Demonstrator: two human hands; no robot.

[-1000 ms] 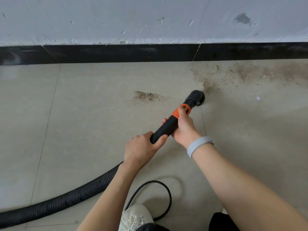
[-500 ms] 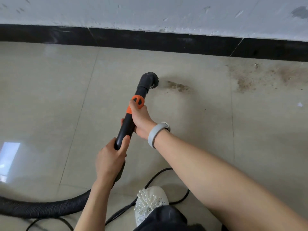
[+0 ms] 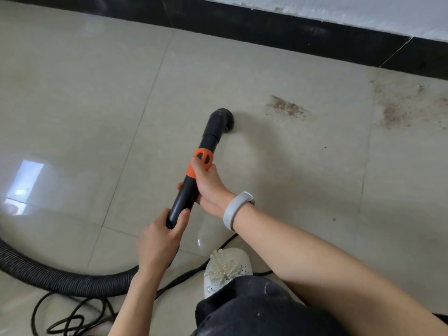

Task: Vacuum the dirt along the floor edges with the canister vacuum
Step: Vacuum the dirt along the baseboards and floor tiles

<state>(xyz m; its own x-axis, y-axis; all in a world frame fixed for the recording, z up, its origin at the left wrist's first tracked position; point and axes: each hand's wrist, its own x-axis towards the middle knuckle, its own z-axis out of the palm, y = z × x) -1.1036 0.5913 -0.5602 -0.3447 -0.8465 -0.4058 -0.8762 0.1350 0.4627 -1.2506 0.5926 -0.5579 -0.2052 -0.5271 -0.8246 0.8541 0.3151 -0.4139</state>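
A black vacuum wand (image 3: pixel 184 190) with an orange collar (image 3: pixel 202 160) ends in a round brush nozzle (image 3: pixel 221 118) that rests on the beige floor tile. My right hand (image 3: pixel 208 185) grips the wand just below the collar. My left hand (image 3: pixel 158 241) grips its lower end, where the ribbed black hose (image 3: pixel 60 280) begins. A small brown dirt patch (image 3: pixel 287 107) lies on the floor to the right of the nozzle. A wider spread of dirt (image 3: pixel 397 110) lies further right, near the black baseboard (image 3: pixel 291 27).
A thin black power cord (image 3: pixel 80 316) loops on the floor at the lower left and runs past my white beaded shoe (image 3: pixel 228 270). The white wall (image 3: pixel 363 13) rises above the baseboard. A bright window reflection (image 3: pixel 24 183) shows on the left tiles.
The nozzle has moved left, from right of the small dirt patch to left of it, and now sits farther from it. Both hands keep their grip on the wand. The view has tilted.
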